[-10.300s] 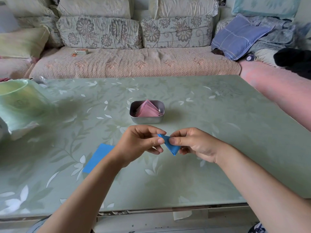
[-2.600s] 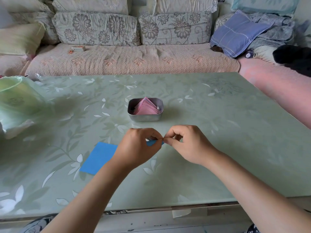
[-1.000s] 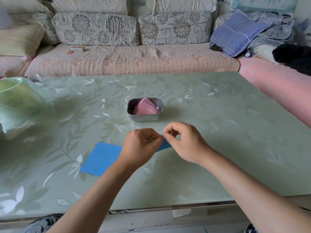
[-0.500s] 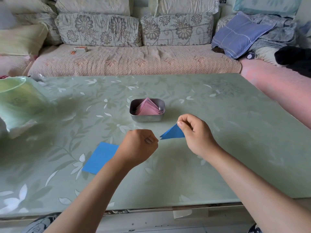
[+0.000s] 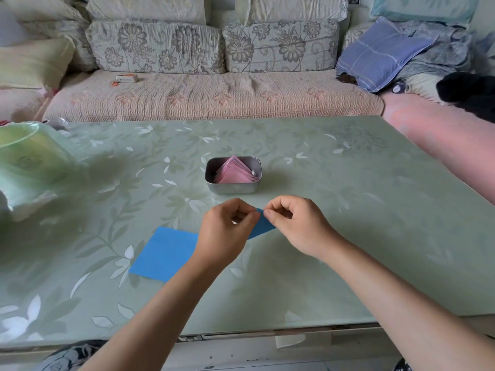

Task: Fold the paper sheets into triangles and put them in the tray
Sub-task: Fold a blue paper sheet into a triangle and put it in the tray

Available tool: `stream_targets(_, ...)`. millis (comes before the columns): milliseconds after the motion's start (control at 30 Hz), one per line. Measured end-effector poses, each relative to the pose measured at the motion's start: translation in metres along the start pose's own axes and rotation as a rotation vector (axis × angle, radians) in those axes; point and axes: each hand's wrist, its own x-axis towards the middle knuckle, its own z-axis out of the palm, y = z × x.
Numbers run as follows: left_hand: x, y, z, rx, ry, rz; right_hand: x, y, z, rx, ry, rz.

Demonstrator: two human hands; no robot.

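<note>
A small blue folded paper triangle (image 5: 262, 226) is held just above the table between both hands. My left hand (image 5: 225, 234) pinches its left side and hides part of it. My right hand (image 5: 294, 226) pinches its top corner with thumb and forefinger. A flat blue paper sheet (image 5: 164, 253) lies on the table to the left of my left wrist. Straight ahead, beyond the hands, stands a small metal tray (image 5: 233, 188) with several pink folded triangles (image 5: 234, 173) stacked inside.
The green floral table (image 5: 348, 210) reaches to a sofa (image 5: 209, 97) at the back. A green plastic bag with a bowl (image 5: 29, 162) sits at the table's left edge. Cushions and blankets (image 5: 380, 52) lie at the back right.
Half a second ago only my right hand held the triangle, raised toward the tray, and my left hand was a bare fist. Now both hands have come together and pinch the triangle.
</note>
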Motion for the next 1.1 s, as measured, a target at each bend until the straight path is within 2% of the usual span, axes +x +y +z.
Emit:
stream_targets(333,-0.001,0.000,0.000,0.077,0.004,0.190,-0.004,-0.007,-0.001,-0.068,0.003,-0.025)
stream_targets(500,0.007,0.000,-0.013,0.077,0.135,0.191,-0.002,-0.003,-0.004,-0.052,0.034,-0.010)
stream_targets(633,0.012,0.000,-0.021,0.091,0.162,0.170,0.001,-0.001,-0.005,-0.085,0.025,0.017)
stream_targets(800,0.020,-0.003,-0.028,0.091,0.175,0.165,0.006,-0.003,-0.006,-0.284,0.038,0.091)
stream_targets(967,0.026,-0.007,-0.036,0.110,0.030,0.203,0.012,-0.024,0.002,-0.218,0.057,-0.083)
stream_targets(1100,0.028,-0.006,-0.042,0.129,0.002,0.259,0.018,-0.032,0.015,-0.212,0.106,-0.174)
